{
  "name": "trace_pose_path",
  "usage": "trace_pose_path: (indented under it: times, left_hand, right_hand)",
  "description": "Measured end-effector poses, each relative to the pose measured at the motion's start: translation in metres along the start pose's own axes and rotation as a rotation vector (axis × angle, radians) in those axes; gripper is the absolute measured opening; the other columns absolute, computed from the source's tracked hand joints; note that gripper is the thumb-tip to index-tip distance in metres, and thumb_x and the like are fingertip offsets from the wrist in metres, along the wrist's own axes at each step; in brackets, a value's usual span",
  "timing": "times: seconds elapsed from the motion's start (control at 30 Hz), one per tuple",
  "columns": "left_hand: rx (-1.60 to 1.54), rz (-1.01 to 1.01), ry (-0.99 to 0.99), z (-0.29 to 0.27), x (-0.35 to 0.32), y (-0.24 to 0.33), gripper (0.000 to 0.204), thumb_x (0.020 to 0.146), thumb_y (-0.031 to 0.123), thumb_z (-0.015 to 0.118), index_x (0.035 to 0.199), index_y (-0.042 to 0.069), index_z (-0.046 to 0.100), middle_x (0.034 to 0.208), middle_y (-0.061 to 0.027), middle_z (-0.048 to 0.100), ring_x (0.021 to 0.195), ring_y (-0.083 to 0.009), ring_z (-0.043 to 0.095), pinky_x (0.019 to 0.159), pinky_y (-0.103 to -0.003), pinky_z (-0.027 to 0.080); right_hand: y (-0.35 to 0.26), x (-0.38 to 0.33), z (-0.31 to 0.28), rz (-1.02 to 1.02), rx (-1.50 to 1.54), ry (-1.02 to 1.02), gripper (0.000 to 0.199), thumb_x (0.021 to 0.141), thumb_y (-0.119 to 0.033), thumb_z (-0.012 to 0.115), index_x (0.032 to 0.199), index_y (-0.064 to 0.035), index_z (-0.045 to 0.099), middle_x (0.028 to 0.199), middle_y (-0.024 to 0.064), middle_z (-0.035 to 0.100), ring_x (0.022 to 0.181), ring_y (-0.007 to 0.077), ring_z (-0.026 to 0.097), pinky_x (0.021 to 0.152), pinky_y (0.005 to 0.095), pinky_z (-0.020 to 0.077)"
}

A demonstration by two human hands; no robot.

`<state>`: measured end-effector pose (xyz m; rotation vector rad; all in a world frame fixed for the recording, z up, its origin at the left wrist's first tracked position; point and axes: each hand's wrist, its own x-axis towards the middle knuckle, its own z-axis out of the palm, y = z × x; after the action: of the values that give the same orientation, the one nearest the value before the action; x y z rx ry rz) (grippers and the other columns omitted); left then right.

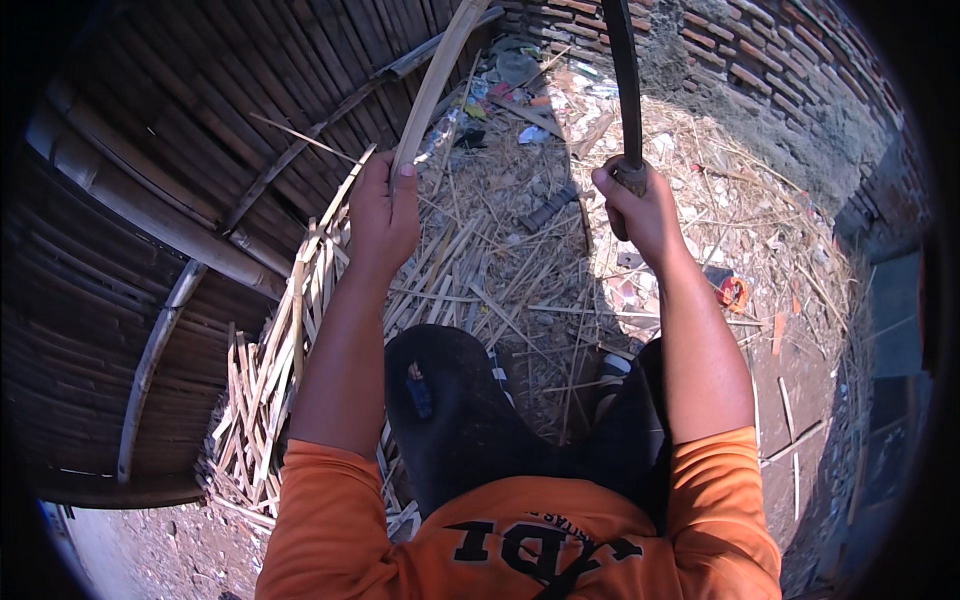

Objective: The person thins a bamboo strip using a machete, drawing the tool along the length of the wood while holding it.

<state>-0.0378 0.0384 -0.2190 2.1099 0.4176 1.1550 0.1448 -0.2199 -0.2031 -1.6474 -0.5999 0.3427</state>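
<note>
My left hand [384,218] is closed around the lower end of a pale split bamboo strip [432,88]. The strip rises away from me and runs out past the top edge. In my right hand [640,212] is the handle of a machete [626,85]; its long dark blade points up and away, and its tip is out of view. Strip and blade stand apart, with no contact between them. Beside my left forearm and leg lies a heap of similar bamboo strips [262,420].
A bamboo wall [150,150] with poles closes in the left. Across the far right runs a brick wall [760,60]. Shavings and scraps litter the ground, with a dark cylindrical piece [548,208] and an orange-red object [734,293] among them.
</note>
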Motion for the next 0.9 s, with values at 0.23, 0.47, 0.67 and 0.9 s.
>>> trace_pose_path:
  times: [0.23, 0.47, 0.67, 0.9]
  left_hand:
    - [-0.095, -0.008, -0.100, 0.079, 0.003, -0.018, 0.024, 0.094, 0.020, 0.071, 0.103, -0.002, 0.067, 0.103, -0.0112, 0.054, 0.082, -0.0200, 0.056, 0.071, -0.035, 0.050]
    - [-0.184, -0.041, -0.145, 0.119, -0.014, -0.013, 0.021, 0.090, 0.013, 0.075, 0.104, -0.001, 0.070, 0.104, -0.0091, 0.053, 0.080, -0.0172, 0.057, 0.066, -0.030, 0.052]
    - [-0.283, -0.110, -0.167, 0.144, -0.031, -0.017, 0.018, 0.088, 0.012, 0.077, 0.100, 0.000, 0.071, 0.104, -0.0055, 0.055, 0.083, -0.0131, 0.058, 0.074, -0.029, 0.050]
    - [-0.347, -0.153, -0.151, 0.159, -0.047, -0.027, 0.019, 0.087, 0.013, 0.079, 0.100, -0.001, 0.072, 0.103, -0.0052, 0.054, 0.086, -0.0136, 0.059, 0.074, -0.030, 0.051]
  right_hand:
    - [0.000, 0.014, 0.022, -0.111, 0.147, 0.012, 0.031, 0.092, -0.028, 0.077, 0.105, -0.0024, 0.065, 0.071, -0.0024, 0.057, 0.058, 0.0066, 0.049, 0.053, 0.0242, 0.0377]
    - [0.000, 0.027, 0.042, -0.125, 0.277, 0.043, 0.034, 0.092, -0.027, 0.076, 0.113, -0.0032, 0.066, 0.075, -0.0016, 0.059, 0.060, 0.0064, 0.052, 0.051, 0.0234, 0.0388]
    - [0.011, 0.036, 0.050, -0.097, 0.281, 0.055, 0.035, 0.090, -0.026, 0.077, 0.114, -0.0026, 0.065, 0.075, -0.0003, 0.060, 0.059, 0.0070, 0.053, 0.051, 0.0245, 0.0405]
    - [0.018, 0.037, 0.061, -0.056, 0.310, 0.063, 0.032, 0.090, -0.022, 0.076, 0.112, -0.0017, 0.063, 0.077, 0.0017, 0.062, 0.060, 0.0082, 0.056, 0.053, 0.0250, 0.0437]
